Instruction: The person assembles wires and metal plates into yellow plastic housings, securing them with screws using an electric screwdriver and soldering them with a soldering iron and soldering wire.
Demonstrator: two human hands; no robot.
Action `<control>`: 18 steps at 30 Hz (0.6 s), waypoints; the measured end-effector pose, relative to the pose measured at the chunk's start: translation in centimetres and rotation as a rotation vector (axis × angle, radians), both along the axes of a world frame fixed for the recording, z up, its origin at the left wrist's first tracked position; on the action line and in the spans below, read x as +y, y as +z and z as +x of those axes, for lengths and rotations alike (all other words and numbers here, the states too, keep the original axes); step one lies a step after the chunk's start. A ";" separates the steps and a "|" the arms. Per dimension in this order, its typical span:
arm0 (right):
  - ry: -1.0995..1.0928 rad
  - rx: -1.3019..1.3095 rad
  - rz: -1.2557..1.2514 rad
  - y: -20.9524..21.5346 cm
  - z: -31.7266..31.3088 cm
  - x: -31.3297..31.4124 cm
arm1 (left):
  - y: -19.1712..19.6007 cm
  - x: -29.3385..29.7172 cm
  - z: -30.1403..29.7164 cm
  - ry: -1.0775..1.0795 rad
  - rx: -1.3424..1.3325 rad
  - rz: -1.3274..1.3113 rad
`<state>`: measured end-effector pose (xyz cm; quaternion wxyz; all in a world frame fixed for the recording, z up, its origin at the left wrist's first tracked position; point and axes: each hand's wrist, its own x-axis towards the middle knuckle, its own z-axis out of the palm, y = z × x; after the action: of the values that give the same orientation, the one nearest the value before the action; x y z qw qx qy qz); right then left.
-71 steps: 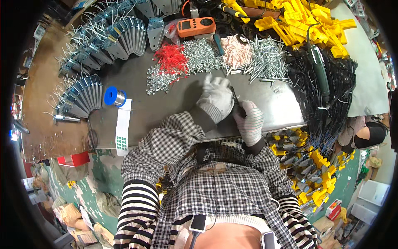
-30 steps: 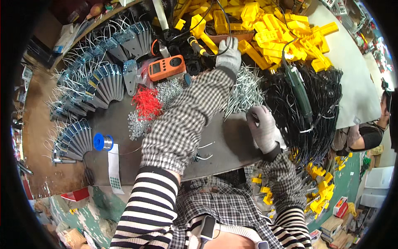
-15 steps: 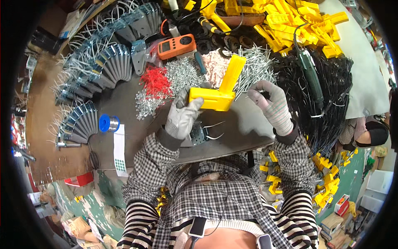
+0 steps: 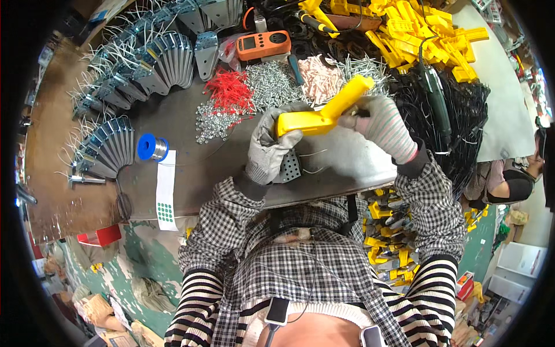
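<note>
A yellow plastic housing [image 4: 306, 122] with an angled handle is held above the near edge of the table. My left hand [image 4: 270, 147], in a grey glove, is closed around its left end. At the right side of the housing, close under the handle, is my right hand [image 4: 386, 128], in a striped glove with bare fingertips. Its fingers are pinched together, and anything small between them is too hidden to make out. Below my left hand a perforated metal plate [image 4: 291, 168] with two white wires lies on the table, partly covered.
Piles of silver screws [image 4: 272, 84], pink pieces [image 4: 321, 81], red pieces [image 4: 228, 91] and long pins [image 4: 365, 75] lie beyond my hands. An orange meter [image 4: 263, 46] stands behind. Metal brackets [image 4: 167, 61] fill the left, black cables [image 4: 462, 115] and a power screwdriver [image 4: 435, 104] the right.
My right hand has moved in against the yellow housing, its fingertips now at the handle's base. The housing has tilted, its handle leaning further right. The view has shifted slightly.
</note>
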<state>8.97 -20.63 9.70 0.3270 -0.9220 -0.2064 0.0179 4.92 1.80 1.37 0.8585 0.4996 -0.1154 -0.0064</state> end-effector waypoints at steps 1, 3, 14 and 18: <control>0.006 -0.002 -0.003 0.1 -0.2 -0.1 | 0.0 -0.1 0.0 0.068 0.039 0.005; -0.274 0.313 0.560 0.8 -1.9 0.1 | 0.4 -0.3 -0.1 0.118 -0.036 0.005; -0.358 -0.104 0.489 -1.0 -3.3 7.0 | 0.4 -2.6 -1.8 0.270 -0.197 -0.031; -0.266 -0.331 0.092 0.0 -2.5 4.6 | 1.2 -1.8 -1.6 0.287 -0.081 0.064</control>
<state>6.45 -16.00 9.69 0.3299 -0.9156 -0.1343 -0.1866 3.29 0.03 2.61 0.8291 0.5377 -0.0770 0.1326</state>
